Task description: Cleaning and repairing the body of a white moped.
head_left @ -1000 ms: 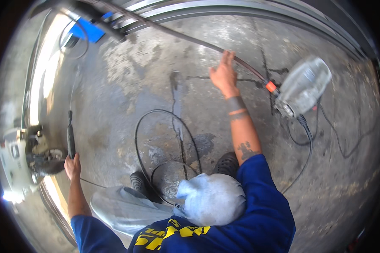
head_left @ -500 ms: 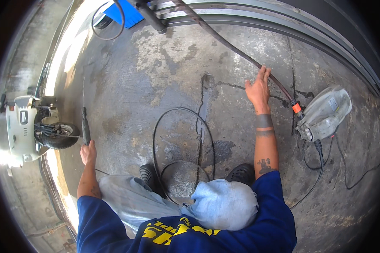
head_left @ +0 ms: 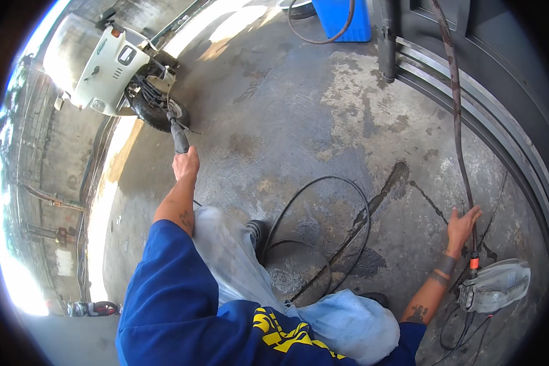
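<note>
We see the left hand point(head_left: 186, 163) closed around a black spray lance point(head_left: 178, 135) left of centre, aimed at the front wheel of a white scooter point(head_left: 107, 67) at upper left. The right hand point(head_left: 461, 226), fingers spread open, touches a dark hose point(head_left: 456, 116) at lower right, just above a grey pressure-washer unit point(head_left: 495, 285). A blue container point(head_left: 346, 18) stands at the top edge. A thin black hose point(head_left: 323, 219) loops across the wet concrete floor point(head_left: 299, 110) at centre.

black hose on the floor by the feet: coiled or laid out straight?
Coiled. The black hose curves in a loose loop on the wet concrete floor, beside the person's shoe.
</note>
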Motion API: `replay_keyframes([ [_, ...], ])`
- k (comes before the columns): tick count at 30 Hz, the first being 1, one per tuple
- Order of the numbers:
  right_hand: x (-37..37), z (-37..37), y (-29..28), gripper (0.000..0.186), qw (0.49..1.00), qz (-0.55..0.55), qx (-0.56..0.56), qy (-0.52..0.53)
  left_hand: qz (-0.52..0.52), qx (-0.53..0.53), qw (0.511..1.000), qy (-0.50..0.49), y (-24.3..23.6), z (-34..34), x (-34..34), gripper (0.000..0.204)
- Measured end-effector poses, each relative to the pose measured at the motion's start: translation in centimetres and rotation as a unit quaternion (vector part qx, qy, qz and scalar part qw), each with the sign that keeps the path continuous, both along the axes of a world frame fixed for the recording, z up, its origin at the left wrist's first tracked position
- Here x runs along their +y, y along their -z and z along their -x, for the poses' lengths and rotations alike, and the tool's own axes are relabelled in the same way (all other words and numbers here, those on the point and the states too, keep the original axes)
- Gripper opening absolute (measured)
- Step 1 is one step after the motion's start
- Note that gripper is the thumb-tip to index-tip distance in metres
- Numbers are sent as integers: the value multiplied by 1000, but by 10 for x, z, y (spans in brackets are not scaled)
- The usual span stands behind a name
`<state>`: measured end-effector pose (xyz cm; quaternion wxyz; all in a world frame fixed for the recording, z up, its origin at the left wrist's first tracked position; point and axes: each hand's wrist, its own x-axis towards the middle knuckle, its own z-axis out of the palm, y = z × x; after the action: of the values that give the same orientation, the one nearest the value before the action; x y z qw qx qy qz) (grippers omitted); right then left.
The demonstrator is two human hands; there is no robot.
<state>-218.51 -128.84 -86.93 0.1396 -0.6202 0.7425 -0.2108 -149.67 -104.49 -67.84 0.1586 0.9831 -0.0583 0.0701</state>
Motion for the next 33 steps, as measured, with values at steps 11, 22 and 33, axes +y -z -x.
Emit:
replay_keyframes([
  [11,-8,-6,3,82,999,-22,37,18,22,-23,999,-29,-13,1,11,64],
  [22,-12,17,11,82,998,-2,50,32,34,15,998,-44,-4,3,2,63],
  [33,-20,14,19,81,997,6,73,20,42,11,998,-45,-4,1,2,63],
])
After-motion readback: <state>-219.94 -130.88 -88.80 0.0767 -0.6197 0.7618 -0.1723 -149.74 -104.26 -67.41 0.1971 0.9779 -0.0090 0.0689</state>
